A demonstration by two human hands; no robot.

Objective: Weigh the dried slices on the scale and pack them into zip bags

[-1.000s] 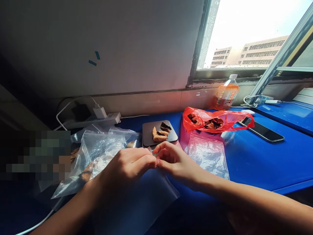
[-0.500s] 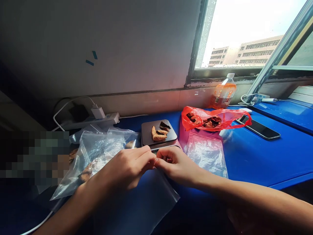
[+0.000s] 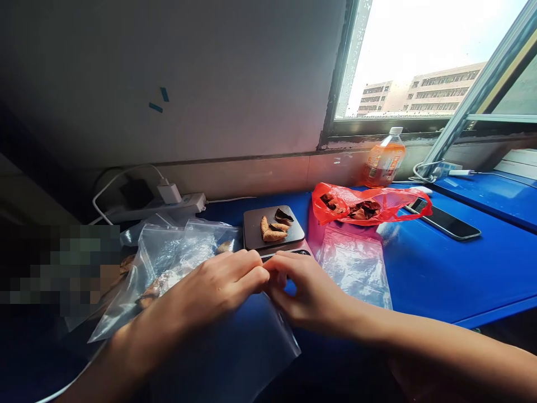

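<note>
My left hand (image 3: 232, 282) and my right hand (image 3: 304, 288) meet in front of a small digital scale (image 3: 254, 238), both closed at the top edge of a clear zip bag (image 3: 235, 358). The bag hangs down below them, and my fingertips hide its opening. On the scale's plate lie several pieces of dried brown peel (image 3: 274, 235), one of them dark. My hands partly cover the scale's front. Left of my left hand, filled clear zip bags (image 3: 168, 254) lie in a heap with brown pieces inside.
A red plastic bag (image 3: 388, 201) holding dark dried pieces stands behind a stack of flat clear bags (image 3: 356, 266). Further right lies a phone (image 3: 448, 221). A drink bottle (image 3: 384, 159) stands by the window, and a power strip (image 3: 159, 207) with a charger lies along the wall.
My right hand's fingers have shifted along the bag's edge, with the index finger now stretched toward my left fingertips. The bag's lower corner has swung slightly left and down.
</note>
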